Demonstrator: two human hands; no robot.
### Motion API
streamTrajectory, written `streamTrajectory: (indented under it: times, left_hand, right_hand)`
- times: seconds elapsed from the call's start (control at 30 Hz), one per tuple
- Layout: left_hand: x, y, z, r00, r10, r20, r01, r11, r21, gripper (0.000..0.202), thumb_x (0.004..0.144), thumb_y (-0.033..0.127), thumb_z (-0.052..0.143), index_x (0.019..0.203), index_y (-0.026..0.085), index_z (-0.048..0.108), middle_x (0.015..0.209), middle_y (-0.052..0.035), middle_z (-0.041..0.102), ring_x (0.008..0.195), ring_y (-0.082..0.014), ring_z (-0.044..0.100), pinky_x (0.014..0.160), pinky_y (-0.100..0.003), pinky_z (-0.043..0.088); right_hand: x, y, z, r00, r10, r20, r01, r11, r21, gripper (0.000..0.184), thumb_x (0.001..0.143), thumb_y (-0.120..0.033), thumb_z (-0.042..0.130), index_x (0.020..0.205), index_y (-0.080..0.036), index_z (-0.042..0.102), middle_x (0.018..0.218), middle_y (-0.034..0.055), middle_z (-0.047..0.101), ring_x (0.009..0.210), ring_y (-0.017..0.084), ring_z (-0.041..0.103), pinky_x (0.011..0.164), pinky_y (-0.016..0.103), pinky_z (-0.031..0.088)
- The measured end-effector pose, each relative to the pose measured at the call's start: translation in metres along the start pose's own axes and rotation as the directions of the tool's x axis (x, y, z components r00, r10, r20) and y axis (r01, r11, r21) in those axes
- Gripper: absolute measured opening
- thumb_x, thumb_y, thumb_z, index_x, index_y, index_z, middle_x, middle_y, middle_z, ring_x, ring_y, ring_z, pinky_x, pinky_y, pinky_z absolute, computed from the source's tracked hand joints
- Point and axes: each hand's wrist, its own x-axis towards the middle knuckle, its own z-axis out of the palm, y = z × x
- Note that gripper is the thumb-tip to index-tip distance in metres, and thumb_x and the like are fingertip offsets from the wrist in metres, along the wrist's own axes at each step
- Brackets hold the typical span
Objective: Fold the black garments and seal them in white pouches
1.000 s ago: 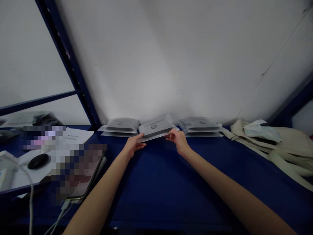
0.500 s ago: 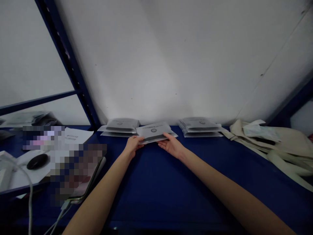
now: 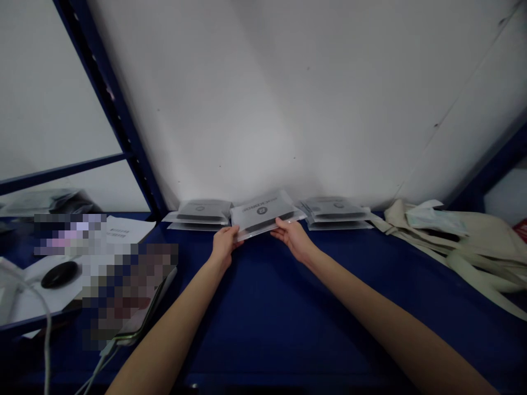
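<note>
Along the back edge of the shelf [image 3: 263, 329], against the wall [image 3: 267, 109]: a left stack [image 3: 200, 215] and a right stack [image 3: 335, 214] of flat packets, with a middle packet [image 3: 261, 215] between them. Right end: a cloth bag [image 3: 444, 236] just beyond the right stack. Left end: a computer mouse [image 3: 61, 274] on a paper sheet [image 3: 37, 296], toward the front; a printed sheet [image 3: 127, 229] behind it, near the upright post [image 3: 111, 137].

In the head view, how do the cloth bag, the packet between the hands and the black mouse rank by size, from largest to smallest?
Cloth bag, then packet, then black mouse. The bag lies crumpled, so its full size is unsure.
</note>
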Motion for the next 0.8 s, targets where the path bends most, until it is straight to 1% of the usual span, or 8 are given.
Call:
streamTrajectory:
  times: [0.13, 0.23, 0.33, 0.4, 0.47, 0.5, 0.7, 0.8]
  left_hand:
    - [-0.002, 0.002, 0.000, 0.998, -0.026, 0.058, 0.028, 0.999, -0.038, 0.014, 0.082, 0.012, 0.057, 0.069, 0.013, 0.051, 0.061, -0.0023, 0.062, 0.051, -0.0089, 0.059, 0.051, -0.019, 0.047]
    - [-0.003, 0.006, -0.003, 0.997, -0.043, 0.059, 0.047, 0.996, -0.071, 0.008, 0.083, 0.010, 0.053, 0.076, 0.013, 0.052, 0.067, -0.0055, 0.066, 0.053, -0.0107, 0.063, 0.051, -0.019, 0.047]
    - [-0.002, 0.009, -0.006, 0.998, -0.060, 0.028, 0.063, 0.993, -0.100, 0.008, 0.085, 0.010, 0.048, 0.078, 0.012, 0.051, 0.068, -0.0053, 0.067, 0.052, -0.0104, 0.063, 0.052, -0.019, 0.047]
    - [-0.002, 0.009, -0.006, 0.997, -0.067, 0.023, 0.069, 0.992, -0.110, 0.010, 0.087, 0.010, 0.045, 0.078, 0.012, 0.050, 0.067, -0.0050, 0.066, 0.051, -0.0102, 0.063, 0.051, -0.019, 0.047]
    - [-0.001, 0.008, -0.006, 0.997, -0.069, 0.022, 0.071, 0.991, -0.112, 0.010, 0.087, 0.011, 0.045, 0.079, 0.013, 0.049, 0.067, -0.0050, 0.066, 0.051, -0.0104, 0.063, 0.051, -0.019, 0.047]
    - [-0.001, 0.008, -0.006, 0.997, -0.071, 0.020, 0.073, 0.991, -0.111, 0.009, 0.087, 0.011, 0.045, 0.079, 0.013, 0.049, 0.067, -0.0050, 0.065, 0.051, -0.0106, 0.062, 0.050, -0.019, 0.047]
    - [0.001, 0.006, -0.008, 0.996, -0.091, 0.024, 0.093, 0.991, -0.095, 0.005, 0.086, 0.011, 0.047, 0.082, 0.014, 0.049, 0.068, -0.0045, 0.064, 0.050, -0.0108, 0.062, 0.049, -0.018, 0.047]
    - [0.001, 0.008, -0.009, 0.994, -0.110, 0.011, 0.110, 0.989, -0.096, 0.006, 0.087, 0.010, 0.045, 0.083, 0.014, 0.049, 0.066, -0.0033, 0.063, 0.049, -0.0102, 0.061, 0.048, -0.018, 0.047]
  right_hand:
    - [0.005, -0.016, -0.007, 0.990, -0.105, -0.098, 0.108, 0.994, 0.028, 0.012, 0.084, -0.011, 0.051, 0.080, -0.019, 0.058, 0.079, -0.0002, 0.067, 0.066, 0.010, 0.063, 0.064, 0.023, 0.053]
    - [0.013, -0.035, -0.024, 0.947, -0.160, -0.278, 0.187, 0.980, 0.074, 0.013, 0.084, -0.011, 0.048, 0.075, -0.019, 0.053, 0.070, -0.0018, 0.063, 0.059, 0.009, 0.061, 0.060, 0.022, 0.053]
    - [0.023, -0.056, -0.052, 0.839, -0.179, -0.513, 0.262, 0.960, 0.095, 0.015, 0.085, -0.012, 0.042, 0.073, -0.020, 0.048, 0.065, -0.0022, 0.059, 0.055, 0.009, 0.060, 0.052, 0.019, 0.050]
    - [0.029, -0.067, -0.075, 0.715, -0.186, -0.674, 0.304, 0.951, 0.061, 0.014, 0.086, -0.014, 0.039, 0.075, -0.021, 0.044, 0.064, -0.0034, 0.057, 0.050, 0.008, 0.058, 0.045, 0.017, 0.046]
    - [0.033, -0.073, -0.096, 0.610, -0.170, -0.774, 0.289, 0.957, 0.018, 0.013, 0.086, -0.015, 0.037, 0.075, -0.022, 0.041, 0.060, -0.0056, 0.052, 0.046, 0.007, 0.055, 0.042, 0.016, 0.044]
    - [0.034, -0.074, -0.105, 0.585, -0.164, -0.794, 0.276, 0.961, 0.005, 0.013, 0.086, -0.015, 0.037, 0.075, -0.022, 0.040, 0.059, -0.0063, 0.051, 0.045, 0.007, 0.054, 0.041, 0.015, 0.043]
    - [0.037, -0.070, -0.131, 0.610, -0.121, -0.783, 0.173, 0.985, -0.018, 0.019, 0.086, -0.011, 0.039, 0.070, -0.019, 0.044, 0.055, -0.0054, 0.052, 0.043, 0.006, 0.054, 0.041, 0.014, 0.042]
    - [0.037, -0.067, -0.132, 0.584, -0.134, -0.800, 0.151, 0.987, -0.055, 0.024, 0.088, -0.016, 0.040, 0.064, -0.019, 0.043, 0.052, -0.0035, 0.052, 0.039, 0.007, 0.051, 0.035, 0.014, 0.034]
